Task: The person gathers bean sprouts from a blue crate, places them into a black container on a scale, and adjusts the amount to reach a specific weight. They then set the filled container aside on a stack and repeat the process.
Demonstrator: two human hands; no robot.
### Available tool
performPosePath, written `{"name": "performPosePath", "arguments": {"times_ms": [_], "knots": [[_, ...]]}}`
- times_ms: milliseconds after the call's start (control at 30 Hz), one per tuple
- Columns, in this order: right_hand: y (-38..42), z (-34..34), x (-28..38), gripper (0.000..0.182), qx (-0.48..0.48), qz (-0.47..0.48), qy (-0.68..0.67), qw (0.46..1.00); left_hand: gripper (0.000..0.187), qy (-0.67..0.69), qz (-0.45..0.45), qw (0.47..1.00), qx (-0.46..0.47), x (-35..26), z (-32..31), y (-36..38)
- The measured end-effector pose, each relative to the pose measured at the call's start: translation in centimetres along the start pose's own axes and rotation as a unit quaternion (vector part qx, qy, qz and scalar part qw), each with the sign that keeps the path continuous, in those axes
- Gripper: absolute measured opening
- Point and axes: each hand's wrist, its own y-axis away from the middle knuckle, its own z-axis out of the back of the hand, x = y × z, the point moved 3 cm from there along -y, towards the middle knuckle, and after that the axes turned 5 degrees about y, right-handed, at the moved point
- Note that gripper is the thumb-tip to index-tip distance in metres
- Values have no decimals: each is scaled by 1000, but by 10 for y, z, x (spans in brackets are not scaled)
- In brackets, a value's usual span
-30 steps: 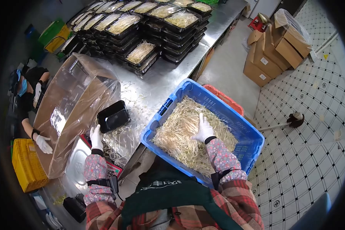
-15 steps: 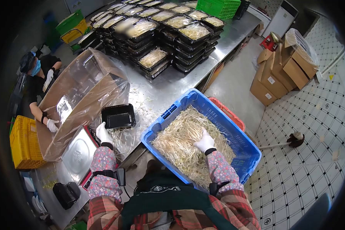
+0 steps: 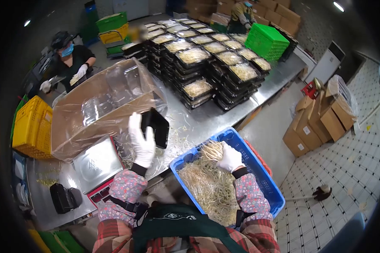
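My left hand (image 3: 142, 141), in a white glove, is at the near edge of the metal table, its thumb and fingers on the rim of a tilted black tray (image 3: 158, 127). With its fingers closed, my right hand (image 3: 231, 157) grips a bundle of pale bean sprouts (image 3: 211, 151) above the blue crate (image 3: 278, 201). Loose sprouts (image 3: 211, 189) fill much of that crate. A scale with a metal plate (image 3: 98, 165) lies left of my left hand.
Stacked filled trays (image 3: 193, 56) cover the table's far part. A plastic-lined carton (image 3: 103, 105) stands left, with a co-worker (image 3: 69, 63) behind it. Another person (image 3: 240, 17) is at the back. Green crates (image 3: 266, 41), a yellow crate (image 3: 33, 126) and flattened cartons (image 3: 314, 122) surround the table.
My left hand has raised and tilted the black tray. My right hand has lifted a bundle of sprouts from the heap. The view has shifted, bringing another person into sight at the back.
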Motion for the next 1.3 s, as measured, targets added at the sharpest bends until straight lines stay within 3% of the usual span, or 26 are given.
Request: {"name": "performPosePath", "arguments": {"times_ms": [67,100,133,200,300,400,467,500,567,600,667,733,800,867,933,967,1000,1067,1100,1200,1267,1300], "knots": [[-22,9,45,63,-10,89,58,994,56,-50,-76,994,56,-25,-4,2],[-27,23,77,42,12,109,79,991,56,-77,-74,988,113,-35,-5,5],[-34,24,102,37,-7,159,65,985,57,-104,-69,977,171,-43,-4,10],[-46,20,152,37,-25,216,79,973,56,-153,-103,957,225,-42,0,21],[-54,15,229,37,-54,309,55,948,55,-85,-2,967,239,1,20,44],[-49,10,308,41,-81,417,9,905,50,112,167,973,116,69,68,61],[-46,1,360,43,-64,470,40,879,46,201,244,948,45,107,102,72],[-49,-13,384,67,-61,490,63,867,46,238,286,928,22,121,120,75],[-50,-37,430,65,-60,557,62,826,45,290,364,885,-29,150,151,87],[-48,-45,452,64,-46,584,76,807,52,277,373,885,-22,167,166,96],[-44,-90,500,58,-25,629,116,768,62,-32,370,928,24,196,209,100],[-38,-113,518,46,-63,646,58,758,73,-162,202,965,28,206,241,88],[-29,-137,531,52,-35,639,36,768,73,-147,160,966,142,205,254,75],[-32,-152,537,55,-9,611,33,791,71,-194,150,950,194,217,256,72],[-34,-137,536,58,22,626,-63,777,69,-238,137,928,253,223,255,74],[-43,-129,537,77,137,618,-32,774,65,-247,145,926,247,223,252,72],[-50,-130,529,77,138,612,-31,778,62,-256,152,925,237,224,250,69],[-65,-126,512,99,106,637,-118,754,54,-213,183,935,217,226,244,68],[-71,-115,504,113,119,624,-48,771,53,-245,184,928,213,226,243,68],[-78,-66,482,91,58,599,114,791,52,-291,192,913,212,224,237,66],[-99,-75,468,79,164,543,109,816,51,-271,235,913,192,221,235,65],[-103,-85,455,56,47,609,30,791,51,-297,232,905,196,222,232,67]]}}
